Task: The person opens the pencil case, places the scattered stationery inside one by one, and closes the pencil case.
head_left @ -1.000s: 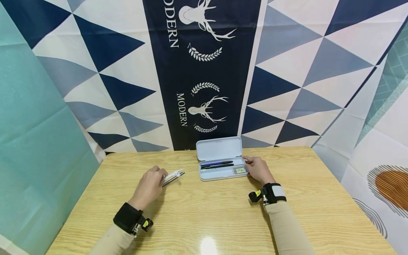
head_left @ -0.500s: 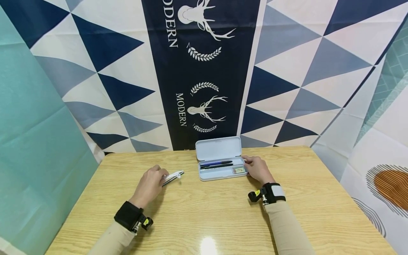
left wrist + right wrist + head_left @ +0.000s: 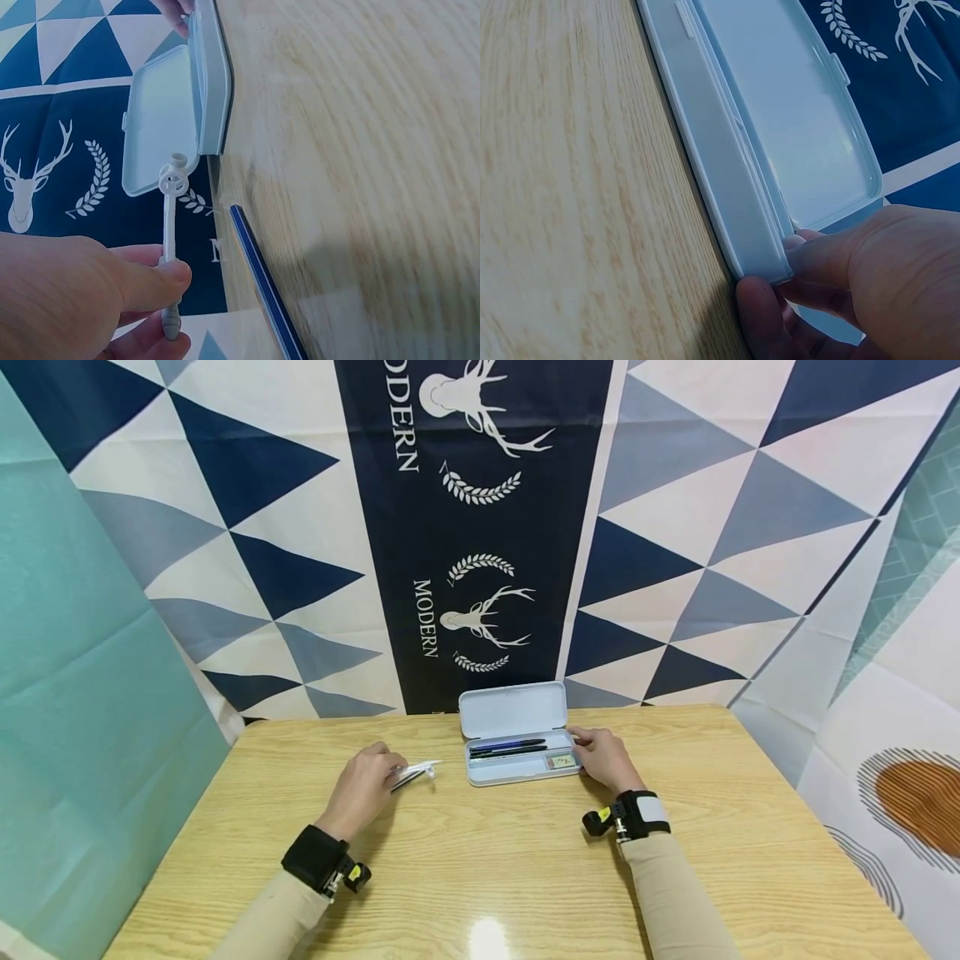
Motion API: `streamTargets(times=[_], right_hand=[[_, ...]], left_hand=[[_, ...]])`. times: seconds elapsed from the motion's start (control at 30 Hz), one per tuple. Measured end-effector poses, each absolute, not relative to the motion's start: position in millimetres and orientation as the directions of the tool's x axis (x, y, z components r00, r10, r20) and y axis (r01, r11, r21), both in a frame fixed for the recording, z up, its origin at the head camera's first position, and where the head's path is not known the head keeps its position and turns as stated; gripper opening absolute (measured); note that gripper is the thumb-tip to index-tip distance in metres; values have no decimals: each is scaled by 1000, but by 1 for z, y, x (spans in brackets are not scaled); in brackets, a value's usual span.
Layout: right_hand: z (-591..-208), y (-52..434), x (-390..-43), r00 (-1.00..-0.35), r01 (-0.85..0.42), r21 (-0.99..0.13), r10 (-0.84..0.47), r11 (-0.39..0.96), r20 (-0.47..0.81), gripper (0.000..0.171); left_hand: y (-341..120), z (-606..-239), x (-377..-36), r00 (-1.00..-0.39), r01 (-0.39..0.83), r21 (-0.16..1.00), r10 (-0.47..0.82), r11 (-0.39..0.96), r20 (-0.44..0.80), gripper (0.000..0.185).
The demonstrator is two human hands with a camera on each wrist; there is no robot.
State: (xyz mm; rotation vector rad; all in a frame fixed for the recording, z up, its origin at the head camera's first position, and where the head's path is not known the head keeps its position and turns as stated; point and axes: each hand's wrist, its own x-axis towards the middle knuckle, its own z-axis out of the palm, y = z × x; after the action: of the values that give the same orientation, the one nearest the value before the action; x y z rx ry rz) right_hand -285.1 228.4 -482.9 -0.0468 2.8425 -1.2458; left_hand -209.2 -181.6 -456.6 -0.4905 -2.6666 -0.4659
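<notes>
- Left hand (image 3: 365, 787): at 9 o'clock of the pencil case, above the bench; fingers (image 3: 154, 279) pinched together on a white pen (image 3: 170, 225), which is lifted off the wood with its tip toward the case.
- White pen: slim pale barrel with a ring-shaped end, held near the case's left end and not touching it.
- Dark pen (image 3: 264, 283): lies flat on the bench just below the white pen, apart from the hand.
- Right hand (image 3: 604, 759): at 3 o'clock of the case; fingers (image 3: 765, 315) curled around the right end of the tray, touching it.
- Pencil case (image 3: 517, 768): pale blue, open, lid upright at 12 o'clock; two dark pens (image 3: 508, 747) and a small eraser (image 3: 563, 762) lie inside.
- Bench (image 3: 487, 860): light wood grain.
</notes>
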Motion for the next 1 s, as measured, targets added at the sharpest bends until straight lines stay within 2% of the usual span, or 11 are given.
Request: streamTargets(times=[0.17,0.53,1.0], right_hand=[[-482,228,-284,-999,-17,-732,-43,681,-17,46],[-483,228,-284,-999,-11,-734,-40,679,-22,46],[-483,228,-284,-999,-32,-720,-47,693,-1,45]], left_hand=[[-175,-454,-215,-869,395,271,262,878,419,18],[-156,-451,-225,-836,457,259,312,851,451,15],[-136,-444,-239,-841,472,285,329,834,429,14]])
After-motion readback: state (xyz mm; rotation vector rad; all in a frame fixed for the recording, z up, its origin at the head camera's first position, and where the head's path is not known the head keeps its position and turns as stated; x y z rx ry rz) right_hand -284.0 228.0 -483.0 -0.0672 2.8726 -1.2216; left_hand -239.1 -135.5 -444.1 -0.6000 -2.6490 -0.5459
